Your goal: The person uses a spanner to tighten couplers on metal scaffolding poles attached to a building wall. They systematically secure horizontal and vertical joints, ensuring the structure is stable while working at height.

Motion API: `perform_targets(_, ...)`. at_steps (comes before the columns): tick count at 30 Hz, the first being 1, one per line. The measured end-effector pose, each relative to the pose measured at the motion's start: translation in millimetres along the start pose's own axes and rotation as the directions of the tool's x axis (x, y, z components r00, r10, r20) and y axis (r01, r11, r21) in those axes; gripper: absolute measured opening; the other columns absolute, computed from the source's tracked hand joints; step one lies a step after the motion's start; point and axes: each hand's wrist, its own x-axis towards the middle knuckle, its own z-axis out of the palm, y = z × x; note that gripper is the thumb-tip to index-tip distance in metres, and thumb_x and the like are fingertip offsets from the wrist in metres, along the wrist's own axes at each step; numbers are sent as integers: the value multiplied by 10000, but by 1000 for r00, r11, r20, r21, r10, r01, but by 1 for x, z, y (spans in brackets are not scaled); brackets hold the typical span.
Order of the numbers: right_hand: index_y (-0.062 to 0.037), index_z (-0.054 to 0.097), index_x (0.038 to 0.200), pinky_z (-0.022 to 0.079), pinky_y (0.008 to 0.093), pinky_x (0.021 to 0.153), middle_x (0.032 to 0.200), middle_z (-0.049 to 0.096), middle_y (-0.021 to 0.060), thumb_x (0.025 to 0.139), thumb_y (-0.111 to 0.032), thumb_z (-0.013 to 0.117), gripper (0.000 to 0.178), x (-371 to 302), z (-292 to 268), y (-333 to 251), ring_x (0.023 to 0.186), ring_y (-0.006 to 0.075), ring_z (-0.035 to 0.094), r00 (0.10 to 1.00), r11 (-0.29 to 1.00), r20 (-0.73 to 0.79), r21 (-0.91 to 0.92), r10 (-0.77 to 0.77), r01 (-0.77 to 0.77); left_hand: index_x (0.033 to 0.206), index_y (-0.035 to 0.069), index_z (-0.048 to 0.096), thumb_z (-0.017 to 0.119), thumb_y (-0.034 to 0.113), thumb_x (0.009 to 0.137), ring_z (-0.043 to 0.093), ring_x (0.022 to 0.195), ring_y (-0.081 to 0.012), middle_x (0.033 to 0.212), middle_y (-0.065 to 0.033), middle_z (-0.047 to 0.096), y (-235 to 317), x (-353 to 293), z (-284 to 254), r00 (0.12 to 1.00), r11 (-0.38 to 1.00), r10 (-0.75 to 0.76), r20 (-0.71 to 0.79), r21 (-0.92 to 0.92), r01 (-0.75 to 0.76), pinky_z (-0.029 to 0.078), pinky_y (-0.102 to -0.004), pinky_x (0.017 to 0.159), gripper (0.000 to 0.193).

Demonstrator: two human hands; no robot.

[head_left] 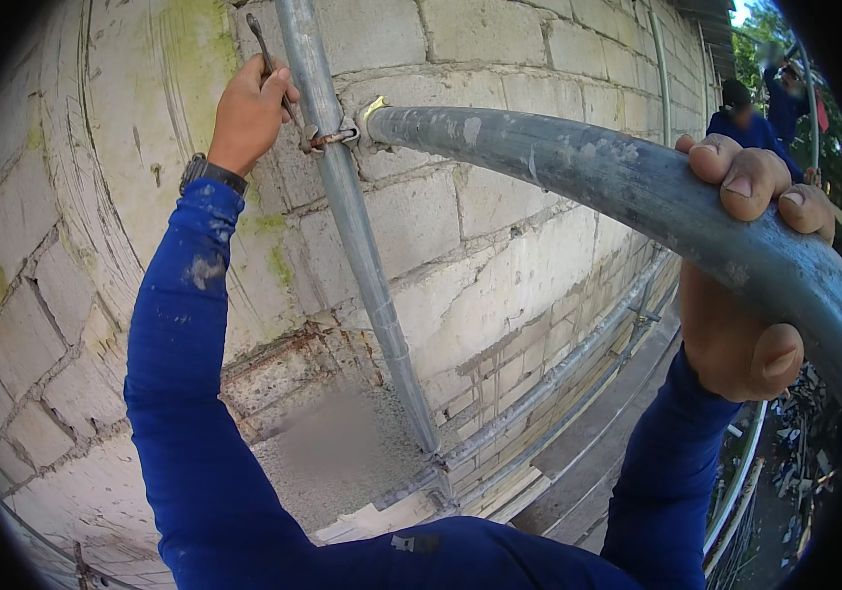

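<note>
The clamp [332, 136] sits around the upright pipe [360, 221], high and left of centre, in front of the block wall [500, 236]. My left hand [249, 113] is just to the left of it, fingers closed on a thin metal tool [258, 34]; one end of the tool sticks up above my fist and the other slants down toward the clamp, though I can't tell whether it touches the bolt. My right hand [731, 329] is curled around the long pipe [559, 152], fingers over the top and thumb below. This pipe runs from just beside the clamp, where something yellowish shows at its end, out past my right side. I have a dark watch [212, 175] on my left wrist, over a blue sleeve [180, 295]. Further down, more pipes [559, 379] run along the wall beside a walkway [598, 423]. Two people [751, 128] are off at the upper right.
</note>
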Motion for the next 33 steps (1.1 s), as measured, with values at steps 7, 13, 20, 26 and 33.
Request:
perform_targets(7,-150,511,1444,274,535,1263,1319,581,94,904,-519,764,702,-1,1,2,1392,345,492,1000,999,-13,-36,-27,26,1012,-24,667,559,215,1033,562,610,-177,837,-81,659,-88,31,30,715,690,-679,169,-187,699,525,-397,564,263)
perform_targets(13,-146,525,1391,288,520,1246,1270,603,96,893,-476,779,650,0,13,5,1348,325,525,993,999,-115,-23,-33,31,1057,-9,661,544,220,1053,479,528,-141,730,-19,539,-86,13,12,945,931,-317,-76,-215,295,461,-344,507,257)
perform_targets(20,-137,538,1330,321,509,1220,1210,620,98,883,-432,802,596,2,28,10,1289,312,560,959,997,-273,25,-70,80,1140,24,649,694,536,998,414,508,-74,722,28,502,-68,-61,14,919,802,-307,246,-454,389,369,-277,456,533)
perform_targets(26,-112,525,1332,392,543,1182,1208,652,139,911,-388,797,572,5,77,38,1250,342,612,753,999,-657,-42,-36,12,1169,18,633,720,538,978,425,500,-73,806,-6,570,-78,-54,30,903,700,-302,306,-571,428,365,-273,447,561)
perform_targets(33,-115,551,1246,308,580,1244,1151,643,120,932,-245,724,381,15,56,73,1233,313,585,924,992,-381,91,-42,83,1179,17,621,734,495,971,428,480,-81,839,-18,593,-73,-51,34,876,652,-303,376,-588,478,360,-276,439,533)
